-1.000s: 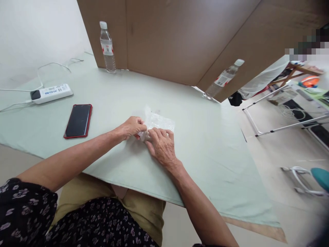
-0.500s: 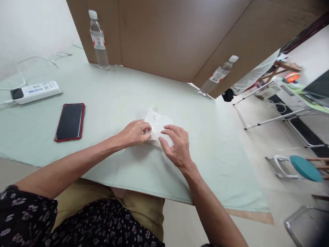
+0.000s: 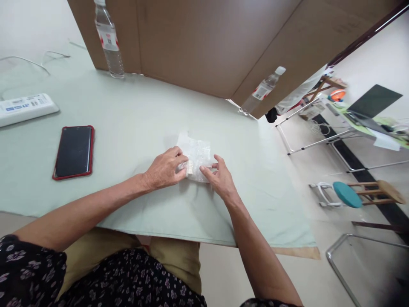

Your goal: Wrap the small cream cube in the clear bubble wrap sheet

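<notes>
Fingers of the left hand pinch the left side of a small clear plastic bag, and the right hand pinches its near right edge with thumb and first finger. The bag lies flat on the green desk, about in the middle, a bit to the right. The plastic looks thin and slippery, so I think it could slide out of the pinch or tear if both hands pull too hard. It is also so clear that its edges are hard to find. The near edge of the desk is close to the wrists, so the bag could drop into the lap if it gets dragged back. To the left lies a phone in a red case, well apart. Two water bottles stand far back by the brown board. Lots of bare desk is free all around the hands.
</notes>
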A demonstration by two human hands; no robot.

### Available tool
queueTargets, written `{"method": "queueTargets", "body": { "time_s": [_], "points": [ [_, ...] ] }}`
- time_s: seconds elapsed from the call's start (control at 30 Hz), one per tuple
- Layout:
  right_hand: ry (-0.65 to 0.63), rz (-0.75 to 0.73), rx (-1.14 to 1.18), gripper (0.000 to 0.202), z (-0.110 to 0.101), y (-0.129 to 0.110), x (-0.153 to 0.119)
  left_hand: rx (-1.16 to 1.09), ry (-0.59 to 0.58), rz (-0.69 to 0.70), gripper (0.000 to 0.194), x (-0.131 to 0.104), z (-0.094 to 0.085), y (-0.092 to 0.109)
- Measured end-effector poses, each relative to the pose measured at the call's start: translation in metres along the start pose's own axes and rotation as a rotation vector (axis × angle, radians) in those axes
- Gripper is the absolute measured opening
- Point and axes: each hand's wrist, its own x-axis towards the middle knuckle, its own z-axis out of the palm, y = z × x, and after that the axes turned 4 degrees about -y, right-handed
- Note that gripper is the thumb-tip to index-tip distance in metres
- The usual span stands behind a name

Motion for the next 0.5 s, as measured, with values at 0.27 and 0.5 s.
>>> {"method": "queueTargets", "body": {
  "time_s": [0.27, 0.5],
  "points": [
    [-0.137, 0.201, 0.143, 0.076, -0.024, -0.003, -0.016, -0.080, -0.016, 0.040, 0.021, 0.001, 0.001, -0.005],
    [-0.091, 0.169, 0.238, 0.092, 0.000, -0.013, -0.003, -0.056, 0.024, 0.065, 0.023, -0.003, 0.005, -0.006]
  ]
}}
